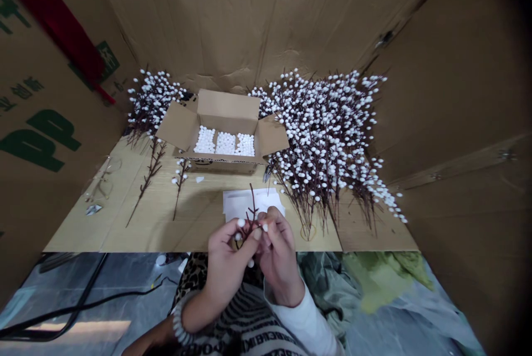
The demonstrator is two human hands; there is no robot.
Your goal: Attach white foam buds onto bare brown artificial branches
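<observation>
My left hand (228, 253) is closed round a dark brown artificial berry branch (252, 203), whose bare upper twigs point away from me. A few white berries sit on its lower twigs near my fingers. Between the thumb and fingers of my right hand (279, 256) is a small white berry (265, 227), held against the side of the branch. Whether the berry is on its twig I cannot tell. Beyond my hands, white paper (233, 201) lies on the table. An open cardboard box (226, 166) behind it holds white berries (226, 144) in three groups.
Finished-looking berry branches (324, 134) are heaped at the right, with another bunch (153, 95) at the back left. A bare branch (145, 184) and a partly berried branch (179, 184) lie left of centre. Eyeglasses (102, 181) rest at the left. Cardboard walls (233, 18) enclose the table.
</observation>
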